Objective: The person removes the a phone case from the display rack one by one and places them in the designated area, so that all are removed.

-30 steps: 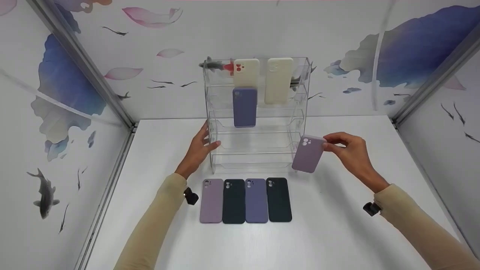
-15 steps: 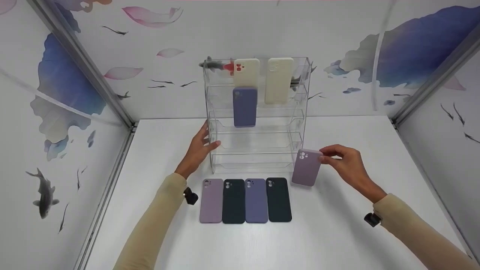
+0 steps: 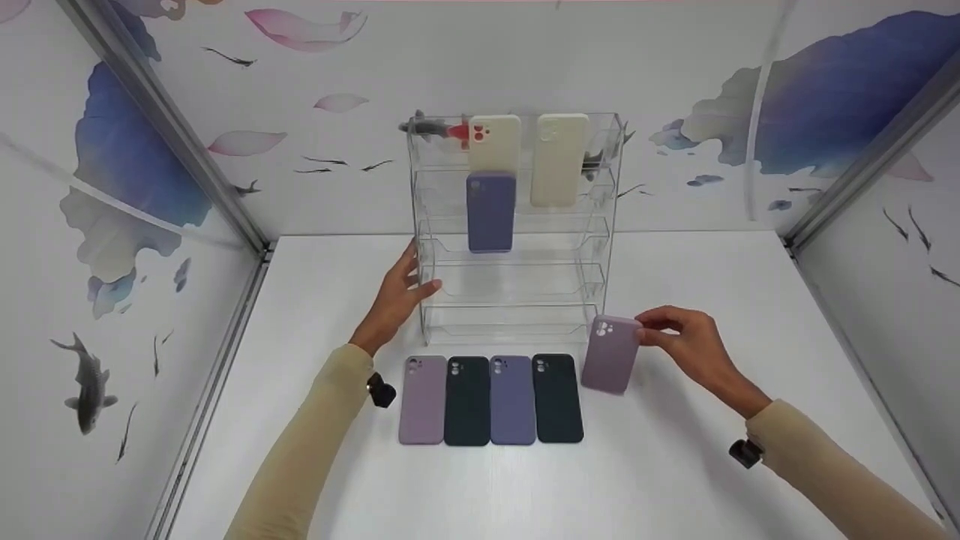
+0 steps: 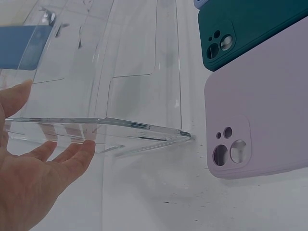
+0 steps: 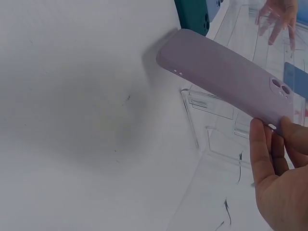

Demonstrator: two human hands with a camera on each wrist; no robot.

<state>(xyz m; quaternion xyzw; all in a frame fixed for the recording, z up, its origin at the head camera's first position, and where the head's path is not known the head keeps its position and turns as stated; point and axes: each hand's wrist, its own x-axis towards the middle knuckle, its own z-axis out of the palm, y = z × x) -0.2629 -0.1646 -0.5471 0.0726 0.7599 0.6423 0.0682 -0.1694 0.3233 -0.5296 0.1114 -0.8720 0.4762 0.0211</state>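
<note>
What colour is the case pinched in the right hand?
Pale purple; the case shows best in the right wrist view.

A walled booth (image 3: 487,45) — printed panels (image 3: 832,97), metal corner posts (image 3: 177,135), white tabletop (image 3: 525,495).

Two cream phone cases (image 3: 559,160) (image 3: 496,144), two purple-blue cases (image 3: 513,401) (image 3: 491,214), two dark green cases (image 3: 467,405) (image 3: 558,401) and two lilac cases (image 3: 611,358) (image 3: 422,405), eight in all, appeared with one clear rack (image 3: 510,305) and two hands (image 3: 394,301) (image 3: 691,341).

No legible text, label, brand, number or sign in the head view or in either wrist view.
</note>
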